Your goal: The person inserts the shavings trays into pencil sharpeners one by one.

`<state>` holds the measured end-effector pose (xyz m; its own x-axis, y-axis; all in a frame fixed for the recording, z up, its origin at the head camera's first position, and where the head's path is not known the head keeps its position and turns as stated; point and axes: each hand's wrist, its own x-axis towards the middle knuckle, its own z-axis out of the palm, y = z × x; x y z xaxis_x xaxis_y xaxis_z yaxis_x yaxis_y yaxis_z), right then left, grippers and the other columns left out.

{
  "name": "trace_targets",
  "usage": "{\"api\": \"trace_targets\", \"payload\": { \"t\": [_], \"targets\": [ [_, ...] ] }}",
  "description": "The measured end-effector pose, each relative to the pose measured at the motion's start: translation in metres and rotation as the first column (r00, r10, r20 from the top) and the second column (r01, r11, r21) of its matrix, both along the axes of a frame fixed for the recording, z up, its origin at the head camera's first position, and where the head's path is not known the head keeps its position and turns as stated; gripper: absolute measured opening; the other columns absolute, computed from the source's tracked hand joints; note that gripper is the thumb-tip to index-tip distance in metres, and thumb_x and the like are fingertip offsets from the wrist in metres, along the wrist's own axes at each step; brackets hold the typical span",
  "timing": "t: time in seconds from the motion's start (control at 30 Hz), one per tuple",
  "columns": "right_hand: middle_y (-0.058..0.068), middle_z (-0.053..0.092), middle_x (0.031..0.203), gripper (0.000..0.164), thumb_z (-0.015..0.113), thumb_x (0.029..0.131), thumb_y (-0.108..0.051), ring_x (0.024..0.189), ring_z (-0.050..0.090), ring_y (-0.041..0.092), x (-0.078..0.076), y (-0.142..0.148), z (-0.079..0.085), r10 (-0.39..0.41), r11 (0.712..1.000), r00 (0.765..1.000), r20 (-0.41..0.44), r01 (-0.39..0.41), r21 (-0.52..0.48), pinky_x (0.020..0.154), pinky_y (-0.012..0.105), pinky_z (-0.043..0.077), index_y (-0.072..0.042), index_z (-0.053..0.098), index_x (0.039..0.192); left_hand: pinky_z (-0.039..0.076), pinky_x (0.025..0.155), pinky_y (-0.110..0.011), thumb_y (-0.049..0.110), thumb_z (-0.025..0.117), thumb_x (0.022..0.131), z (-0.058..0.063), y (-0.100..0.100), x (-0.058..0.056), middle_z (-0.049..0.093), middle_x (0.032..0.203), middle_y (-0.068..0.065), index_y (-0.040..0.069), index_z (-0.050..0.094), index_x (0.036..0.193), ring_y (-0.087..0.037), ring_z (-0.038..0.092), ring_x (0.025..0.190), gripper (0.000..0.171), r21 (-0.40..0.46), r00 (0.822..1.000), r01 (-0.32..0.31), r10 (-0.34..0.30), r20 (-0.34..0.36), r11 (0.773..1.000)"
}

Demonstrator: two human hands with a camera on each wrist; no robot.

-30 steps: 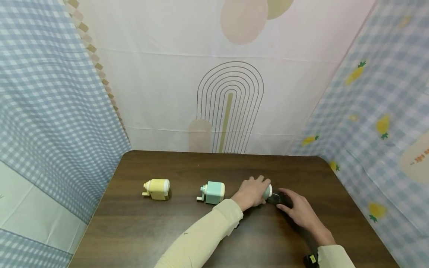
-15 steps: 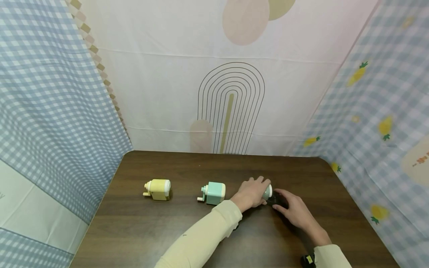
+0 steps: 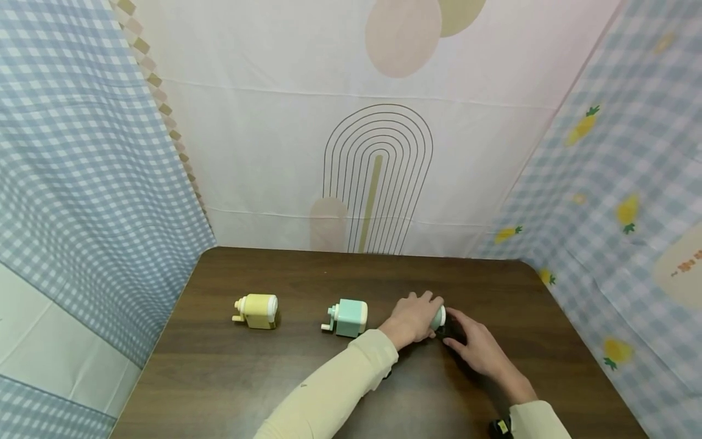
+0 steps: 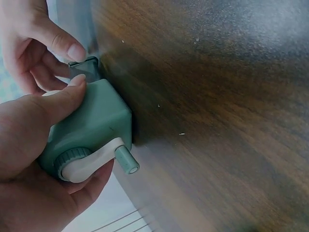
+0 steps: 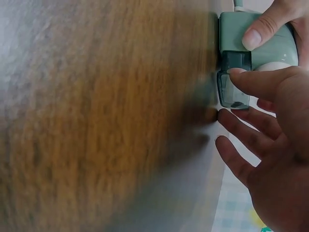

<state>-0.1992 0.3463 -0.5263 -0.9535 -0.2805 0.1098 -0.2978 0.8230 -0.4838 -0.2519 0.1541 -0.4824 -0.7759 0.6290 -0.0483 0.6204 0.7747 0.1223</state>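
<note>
A green crank pencil sharpener (image 4: pixel 99 113) is gripped by my left hand (image 3: pixel 414 317), thumb on one side and fingers round the other. Its pale crank arm with a green knob shows in the left wrist view. At the opposite end, a dark, see-through shavings drawer (image 5: pixel 234 92) sticks partly out of the body. My right hand (image 3: pixel 479 344) pinches this drawer between thumb and fingers, the other fingers spread. In the head view the left hand covers most of the sharpener, and the drawer is mostly hidden.
A mint pencil sharpener (image 3: pixel 350 317) stands left of my left hand. Farther left is a yellow pencil sharpener (image 3: pixel 259 311). Both are on the brown wooden table (image 3: pixel 247 378). Patterned cloths (image 3: pixel 263 152) hang behind and along both sides.
My right hand has moved left with the drawer, bringing it closer to the green sharpener, and less of the drawer shows. My left hand has stayed about where it was.
</note>
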Motion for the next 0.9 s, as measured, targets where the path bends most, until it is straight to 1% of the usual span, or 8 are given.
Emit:
{"api": "trace_targets", "payload": {
  "t": [0.13, 0.37, 0.57, 0.77, 0.9],
  "targets": [
    [0.022, 0.058, 0.140, 0.069, 0.075, 0.093, -0.012, 0.122, 0.060, 0.038, 0.0005, -0.0020, -0.0008, -0.002, 1.000, 1.000, -0.005, 0.002, -0.013, 0.093, 0.057, 0.055, -0.006, 0.040, 0.152, 0.059, 0.079, -0.034, 0.048, 0.080, 0.085, -0.0009, 0.0003, -0.0009, 0.055, 0.136, 0.005, 0.032, 0.047, 0.141, -0.020, 0.059, 0.108, 0.067, -0.003, 1.000, -0.002, 0.002, -0.005, 1.000],
    [0.025, 0.057, 0.140, 0.068, 0.073, 0.093, -0.004, 0.121, 0.060, 0.039, 0.0015, -0.0030, -0.0022, 0.007, 1.000, 1.000, -0.029, -0.007, -0.006, 0.091, 0.058, 0.056, -0.004, 0.039, 0.152, 0.059, 0.077, -0.033, 0.048, 0.081, 0.084, -0.0031, 0.0012, -0.0013, 0.056, 0.134, 0.006, 0.033, 0.048, 0.141, -0.020, 0.059, 0.107, 0.068, 0.002, 1.000, -0.003, 0.003, -0.006, 1.000],
    [0.024, 0.058, 0.140, 0.067, 0.072, 0.094, -0.005, 0.123, 0.058, 0.040, -0.0001, -0.0052, -0.0017, 0.016, 1.000, 0.999, -0.046, -0.016, 0.006, 0.092, 0.061, 0.054, -0.004, 0.039, 0.152, 0.059, 0.077, -0.033, 0.049, 0.081, 0.084, -0.0019, 0.0018, -0.0015, 0.055, 0.136, 0.006, 0.033, 0.048, 0.140, -0.019, 0.059, 0.108, 0.067, -0.011, 1.000, -0.015, 0.015, -0.016, 1.000],
    [0.023, 0.057, 0.141, 0.067, 0.071, 0.096, -0.011, 0.125, 0.055, 0.042, 0.0008, -0.0071, -0.0011, -0.006, 1.000, 1.000, 0.004, 0.006, 0.014, 0.094, 0.063, 0.052, -0.004, 0.037, 0.153, 0.059, 0.078, -0.032, 0.050, 0.079, 0.085, -0.0018, 0.0042, 0.0013, 0.054, 0.138, 0.007, 0.033, 0.046, 0.142, -0.020, 0.058, 0.110, 0.068, -0.030, 1.000, -0.013, 0.012, -0.014, 0.999],
    [0.023, 0.057, 0.141, 0.068, 0.072, 0.095, -0.011, 0.125, 0.055, 0.042, -0.0005, -0.0086, -0.0022, -0.010, 1.000, 1.000, 0.012, 0.010, -0.007, 0.095, 0.063, 0.051, -0.003, 0.037, 0.153, 0.059, 0.079, -0.032, 0.050, 0.079, 0.085, -0.0020, 0.0028, 0.0025, 0.054, 0.137, 0.007, 0.033, 0.046, 0.142, -0.019, 0.058, 0.110, 0.068, -0.029, 1.000, -0.021, 0.020, -0.016, 0.999]
  ]
}}
